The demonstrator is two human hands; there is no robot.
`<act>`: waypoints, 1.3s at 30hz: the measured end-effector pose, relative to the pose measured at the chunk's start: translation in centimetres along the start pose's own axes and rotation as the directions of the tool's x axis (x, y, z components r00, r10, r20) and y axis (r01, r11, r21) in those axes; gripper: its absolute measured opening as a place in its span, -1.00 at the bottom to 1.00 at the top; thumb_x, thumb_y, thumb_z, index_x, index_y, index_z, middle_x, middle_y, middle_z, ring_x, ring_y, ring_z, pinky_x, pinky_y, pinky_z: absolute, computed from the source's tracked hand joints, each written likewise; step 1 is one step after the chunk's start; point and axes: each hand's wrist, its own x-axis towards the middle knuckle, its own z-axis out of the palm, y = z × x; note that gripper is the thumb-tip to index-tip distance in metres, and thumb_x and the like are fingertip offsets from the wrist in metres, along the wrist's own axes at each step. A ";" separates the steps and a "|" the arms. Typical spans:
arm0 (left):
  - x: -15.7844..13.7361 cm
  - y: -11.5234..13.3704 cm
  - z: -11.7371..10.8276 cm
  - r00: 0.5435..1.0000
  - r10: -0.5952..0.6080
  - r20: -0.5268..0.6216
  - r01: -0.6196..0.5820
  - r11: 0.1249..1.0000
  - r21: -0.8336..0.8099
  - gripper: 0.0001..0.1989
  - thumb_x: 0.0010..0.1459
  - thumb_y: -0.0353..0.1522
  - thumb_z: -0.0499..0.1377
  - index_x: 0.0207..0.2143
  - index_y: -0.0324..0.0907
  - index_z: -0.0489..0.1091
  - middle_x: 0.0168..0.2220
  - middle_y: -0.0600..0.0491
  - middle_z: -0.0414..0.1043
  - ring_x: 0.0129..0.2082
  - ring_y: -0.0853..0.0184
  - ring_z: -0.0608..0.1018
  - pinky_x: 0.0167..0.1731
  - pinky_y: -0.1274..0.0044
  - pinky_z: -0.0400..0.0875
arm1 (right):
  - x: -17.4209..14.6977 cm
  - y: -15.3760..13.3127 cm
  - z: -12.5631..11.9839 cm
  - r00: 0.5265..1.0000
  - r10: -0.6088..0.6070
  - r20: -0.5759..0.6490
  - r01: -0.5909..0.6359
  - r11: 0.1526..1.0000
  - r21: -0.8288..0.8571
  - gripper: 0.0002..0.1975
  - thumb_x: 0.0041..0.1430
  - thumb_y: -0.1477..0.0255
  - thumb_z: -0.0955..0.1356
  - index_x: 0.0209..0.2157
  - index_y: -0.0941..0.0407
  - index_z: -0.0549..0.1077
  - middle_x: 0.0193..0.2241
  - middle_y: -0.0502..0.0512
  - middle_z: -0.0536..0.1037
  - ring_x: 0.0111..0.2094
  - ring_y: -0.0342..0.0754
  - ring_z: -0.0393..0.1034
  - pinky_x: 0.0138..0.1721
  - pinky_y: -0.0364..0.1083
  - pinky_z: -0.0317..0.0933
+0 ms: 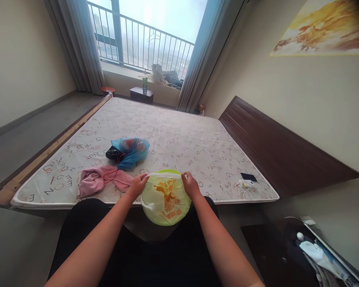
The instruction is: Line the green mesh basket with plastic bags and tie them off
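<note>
A thin whitish plastic bag [156,190] with orange print is stretched between my hands, over a round lime-green thing [160,222] whose kind I cannot make out. My left hand [139,185] pinches the bag's upper left edge. At its upper right edge, the fingers of my right hand [190,185] are closed on it too. Both hands are above my lap, in front of the mattress edge. Left of them, a pink cloth [92,182] with a red cord lies on the mattress. Behind that is a blue plastic bag [134,153] with something reddish inside, against a black bundle [113,153].
The letter-printed mattress [179,131] spans the middle. A black phone [248,176] and a white charger with cable [247,185] lie at its right corner. A dark headboard [275,147] stands right, a bedside cabinet [257,247] lower right. A small table [141,95] stands by the window.
</note>
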 end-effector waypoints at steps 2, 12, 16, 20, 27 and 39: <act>0.2 -0.1 0.1 0.995 -0.074 0.059 0.081 0.990 -0.115 -0.57 0.08 -0.02 0.15 -0.31 -0.21 0.51 -0.35 0.00 0.56 -0.36 0.24 0.54 -0.39 0.52 0.39 | -0.1 0.2 0.2 0.999 -0.034 0.032 0.032 0.998 0.053 -0.49 0.35 -0.03 0.13 -0.05 0.00 0.47 -0.26 0.10 0.60 -0.21 0.08 0.48 -0.21 -0.06 0.20; -0.4 0.3 1.5 0.977 -0.132 0.166 0.182 0.923 -0.339 -0.45 -0.01 0.06 0.23 -0.25 -0.24 0.50 -0.40 0.03 0.52 -0.43 0.30 0.51 -0.41 0.52 0.38 | -0.8 1.4 1.2 0.991 -0.130 -0.009 0.127 0.942 0.309 -0.54 0.30 0.01 0.20 -0.16 0.10 0.44 -0.12 0.13 0.54 -0.08 0.06 0.39 -0.01 -0.01 0.24; -0.5 0.9 1.1 0.998 0.001 0.070 0.016 0.972 -0.233 -0.44 0.08 0.01 0.20 -0.05 -0.22 0.55 -0.13 -0.09 0.59 -0.16 0.17 0.55 -0.22 0.46 0.43 | -2.0 1.8 1.6 0.989 -0.134 -0.065 0.144 0.971 0.189 -0.57 0.30 -0.01 0.22 -0.25 0.08 0.39 -0.31 0.05 0.50 -0.26 0.01 0.35 -0.17 -0.06 0.22; -0.4 1.2 0.2 0.986 -0.053 0.156 0.073 0.990 -0.125 -0.50 0.09 0.01 0.18 -0.23 -0.24 0.59 -0.28 -0.04 0.59 -0.29 0.20 0.55 -0.36 0.51 0.38 | -3.2 1.5 1.8 0.974 -0.204 -0.102 0.209 0.977 0.043 -0.55 0.34 -0.01 0.18 -0.43 0.05 0.30 -0.47 -0.01 0.38 -0.40 -0.04 0.25 -0.29 -0.10 0.12; -0.5 1.8 0.2 0.966 -0.137 0.218 0.158 0.984 -0.083 -0.58 0.03 -0.03 0.19 -0.36 -0.23 0.50 -0.52 0.10 0.43 -0.53 0.36 0.41 -0.54 0.58 0.20 | -4.3 0.7 1.7 0.967 -0.212 -0.143 0.218 0.975 0.029 -0.46 0.40 0.00 0.09 -0.56 0.03 0.21 -0.55 -0.01 0.32 -0.46 -0.06 0.19 -0.35 -0.10 0.08; 0.1 -0.8 0.6 0.983 -0.104 0.149 0.115 0.991 -0.064 -0.59 -0.01 -0.04 0.22 -0.28 -0.18 0.44 -0.56 0.17 0.34 -0.55 0.37 0.39 -0.53 0.57 0.22 | -2.8 0.6 2.2 0.986 0.108 -0.126 -0.048 0.912 0.407 -0.42 0.27 -0.15 0.13 -0.56 0.02 0.22 -0.63 -0.02 0.32 -0.54 -0.05 0.19 -0.47 -0.08 0.09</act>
